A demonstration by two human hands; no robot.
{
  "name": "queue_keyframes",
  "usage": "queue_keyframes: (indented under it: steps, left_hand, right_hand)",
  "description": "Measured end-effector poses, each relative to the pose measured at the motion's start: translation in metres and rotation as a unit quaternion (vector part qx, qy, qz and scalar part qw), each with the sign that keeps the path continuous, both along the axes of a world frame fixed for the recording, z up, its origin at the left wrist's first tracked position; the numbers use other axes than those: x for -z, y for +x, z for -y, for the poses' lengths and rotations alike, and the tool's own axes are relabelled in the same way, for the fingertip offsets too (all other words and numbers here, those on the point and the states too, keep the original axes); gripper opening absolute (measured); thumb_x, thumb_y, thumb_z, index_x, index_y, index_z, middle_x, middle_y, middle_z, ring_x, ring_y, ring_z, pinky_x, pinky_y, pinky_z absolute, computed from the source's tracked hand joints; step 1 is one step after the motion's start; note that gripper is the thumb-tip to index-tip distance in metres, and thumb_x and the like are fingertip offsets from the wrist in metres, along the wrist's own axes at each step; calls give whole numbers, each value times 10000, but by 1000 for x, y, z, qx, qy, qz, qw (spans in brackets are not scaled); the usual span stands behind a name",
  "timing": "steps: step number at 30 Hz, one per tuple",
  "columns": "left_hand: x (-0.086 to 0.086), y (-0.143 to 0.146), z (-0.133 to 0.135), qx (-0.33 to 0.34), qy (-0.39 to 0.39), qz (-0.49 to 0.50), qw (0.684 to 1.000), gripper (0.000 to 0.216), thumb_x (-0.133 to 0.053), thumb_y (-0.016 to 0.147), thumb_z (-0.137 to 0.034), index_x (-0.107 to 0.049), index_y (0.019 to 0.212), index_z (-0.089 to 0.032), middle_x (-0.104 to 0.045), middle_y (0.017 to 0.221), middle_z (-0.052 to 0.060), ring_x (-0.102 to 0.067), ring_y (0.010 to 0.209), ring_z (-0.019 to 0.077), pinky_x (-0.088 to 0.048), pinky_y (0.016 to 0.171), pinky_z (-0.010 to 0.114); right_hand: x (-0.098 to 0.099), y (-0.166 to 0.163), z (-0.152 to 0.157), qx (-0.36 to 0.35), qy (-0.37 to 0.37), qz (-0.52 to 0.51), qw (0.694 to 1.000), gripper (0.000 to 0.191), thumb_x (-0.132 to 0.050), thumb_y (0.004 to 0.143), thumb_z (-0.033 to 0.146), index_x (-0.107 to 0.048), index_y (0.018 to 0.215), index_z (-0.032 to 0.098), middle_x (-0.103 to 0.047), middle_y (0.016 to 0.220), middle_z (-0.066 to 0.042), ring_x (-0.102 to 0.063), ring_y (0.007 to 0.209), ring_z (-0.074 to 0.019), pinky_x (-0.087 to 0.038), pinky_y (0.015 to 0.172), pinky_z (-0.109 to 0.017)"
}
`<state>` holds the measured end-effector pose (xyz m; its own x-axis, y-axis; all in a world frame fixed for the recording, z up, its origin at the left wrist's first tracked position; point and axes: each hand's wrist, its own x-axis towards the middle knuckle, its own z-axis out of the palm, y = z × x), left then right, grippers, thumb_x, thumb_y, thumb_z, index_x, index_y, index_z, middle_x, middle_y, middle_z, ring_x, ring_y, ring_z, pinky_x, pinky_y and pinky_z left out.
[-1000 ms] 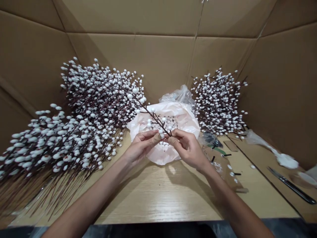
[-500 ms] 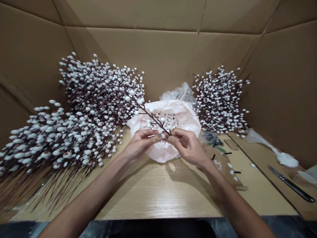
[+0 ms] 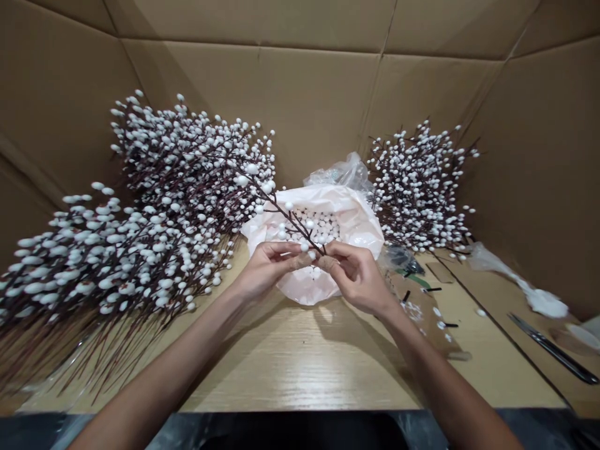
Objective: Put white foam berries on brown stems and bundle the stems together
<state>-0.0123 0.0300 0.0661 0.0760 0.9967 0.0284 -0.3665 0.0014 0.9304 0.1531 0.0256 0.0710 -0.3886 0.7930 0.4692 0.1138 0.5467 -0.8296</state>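
Observation:
A dark brown artificial berry branch (image 3: 298, 225) with white berries slants up and left over an open bag. My right hand (image 3: 355, 273) is closed, its thumb and fingers pinching the branch near its lower end. Close beside it, my left hand (image 3: 266, 265) is closed too, thumb and forefinger pressed on a white berry (image 3: 312, 255) at a lower twig; the fingertips partly hide it. Beneath both hands sits the pale pink plastic bag (image 3: 363, 215), holding many loose white berries (image 3: 323, 220).
Large heaps of white-berried branches (image 3: 187, 162) fill the left side, with another bunch (image 3: 419, 187) at back right. Clear plastic (image 3: 344, 172) lies behind the bag. To the right are a brown packet (image 3: 422, 306), black scissors or snips (image 3: 553, 350) and cardboard walls (image 3: 323, 94).
The hands and branch hold nearly the same pose. The whole view has shifted very slightly.

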Motion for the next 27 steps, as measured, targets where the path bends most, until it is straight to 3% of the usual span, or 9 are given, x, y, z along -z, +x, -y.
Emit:
queue_keyframes:
  steps: [27]
  left_hand:
    - [3,-3,1,19,50,-70,996,146,-822,534,-203,-723,632,-159,-711,761,23,-631,691,116,-481,712,234]
  right_hand:
    - [1,-1,0,26,-12,3,1000,205,-495,796,213,-433,603,178,-337,588,34,-328,546,-93,-242,453,-228]
